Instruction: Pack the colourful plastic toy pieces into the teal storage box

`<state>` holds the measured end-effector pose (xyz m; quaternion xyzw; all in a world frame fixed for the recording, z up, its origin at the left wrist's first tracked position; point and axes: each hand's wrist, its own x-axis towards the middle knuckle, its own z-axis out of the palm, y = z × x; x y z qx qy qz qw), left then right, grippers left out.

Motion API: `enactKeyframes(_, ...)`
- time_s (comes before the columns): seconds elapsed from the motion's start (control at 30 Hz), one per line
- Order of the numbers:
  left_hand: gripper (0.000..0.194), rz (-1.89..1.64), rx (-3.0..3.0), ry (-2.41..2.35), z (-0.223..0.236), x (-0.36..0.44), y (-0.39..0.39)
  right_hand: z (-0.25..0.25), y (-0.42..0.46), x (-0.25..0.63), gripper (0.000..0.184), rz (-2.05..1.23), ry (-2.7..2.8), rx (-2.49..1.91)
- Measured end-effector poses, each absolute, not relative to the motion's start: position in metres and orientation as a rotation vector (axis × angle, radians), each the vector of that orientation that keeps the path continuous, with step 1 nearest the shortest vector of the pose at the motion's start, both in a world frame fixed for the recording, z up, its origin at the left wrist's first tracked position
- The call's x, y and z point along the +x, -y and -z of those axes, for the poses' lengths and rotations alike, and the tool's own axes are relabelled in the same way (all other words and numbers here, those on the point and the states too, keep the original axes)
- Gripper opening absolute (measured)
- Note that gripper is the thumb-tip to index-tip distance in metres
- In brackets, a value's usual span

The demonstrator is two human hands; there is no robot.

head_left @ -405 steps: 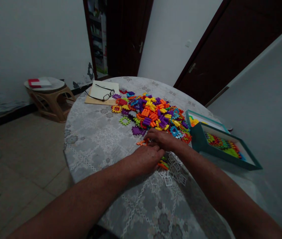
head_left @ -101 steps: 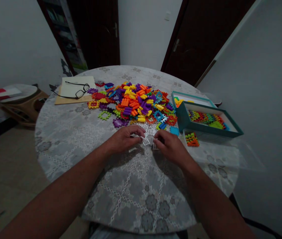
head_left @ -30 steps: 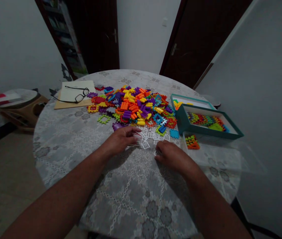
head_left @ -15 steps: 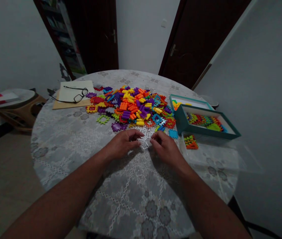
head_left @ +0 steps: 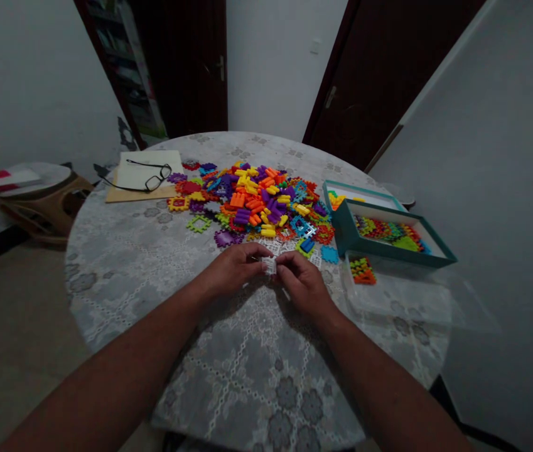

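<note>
Between both hands are small white plastic lattice pieces [head_left: 270, 266], bunched together just above the patterned tablecloth. My left hand [head_left: 234, 270] pinches them from the left with thumb and forefinger. From the right, my right hand [head_left: 302, 280] closes its fingertips on the same white pieces; its fingers partly hide them. More white lattice pieces [head_left: 285, 246] lie flat on the cloth just beyond my fingers. Behind these rises a heap of bright plastic building pieces [head_left: 259, 199] in yellow, orange, purple and blue.
Eyeglasses [head_left: 153, 182] rest on a paper-topped board [head_left: 118, 193] at the left. On the right stand a teal box [head_left: 346, 229] of sorted pieces, its lid [head_left: 395, 202], and a clear plastic tray [head_left: 353, 298] with orange and green pieces. A round table [head_left: 228, 389] carries everything.
The white pieces, spread apart between my hands before, are now closer together. My right hand has moved left toward my left hand. The view has shifted slightly.
</note>
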<state>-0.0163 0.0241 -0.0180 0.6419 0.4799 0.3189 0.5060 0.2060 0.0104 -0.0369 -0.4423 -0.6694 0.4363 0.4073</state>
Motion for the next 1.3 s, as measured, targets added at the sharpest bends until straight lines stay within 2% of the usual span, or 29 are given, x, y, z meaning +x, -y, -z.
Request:
enactKeyframes(0.17,0.021,-0.694,1.745,-1.233,0.009,-0.025,-0.023,0.029,-0.007,0.211,0.017,-0.474,2.128,-1.425)
enactKeyframes(0.3,0.017,-0.519,1.953,-1.240,0.000,-0.032,-0.020,0.026,0.001,0.203,0.024,-0.271,2.339,-1.711)
enactKeyframes(0.47,0.015,-0.412,2.104,-1.134,0.001,-0.030,-0.017,0.024,0.000,0.203,0.016,-0.359,2.304,-1.765)
enactKeyframes(0.6,0.022,-0.442,2.121,-1.114,0.006,-0.026,-0.017,0.024,-0.006,0.211,0.007,-0.479,2.284,-1.677)
enactKeyframes(0.77,0.035,-0.448,2.132,-1.147,0.007,-0.025,-0.016,0.025,-0.007,0.213,0.017,-0.583,2.258,-1.639)
enactKeyframes(1.03,0.015,-0.434,2.140,-1.152,0.011,-0.026,-0.019,0.023,-0.008,0.215,0.013,-0.582,2.274,-1.685)
enactKeyframes(1.17,0.013,-0.452,2.185,-1.113,0.013,-0.026,-0.020,0.024,-0.008,0.216,0.012,-0.654,2.293,-1.613)
enactKeyframes(1.3,0.013,-0.491,2.206,-1.086,0.013,-0.026,-0.020,0.024,-0.007,0.216,0.021,-0.645,2.309,-1.579)
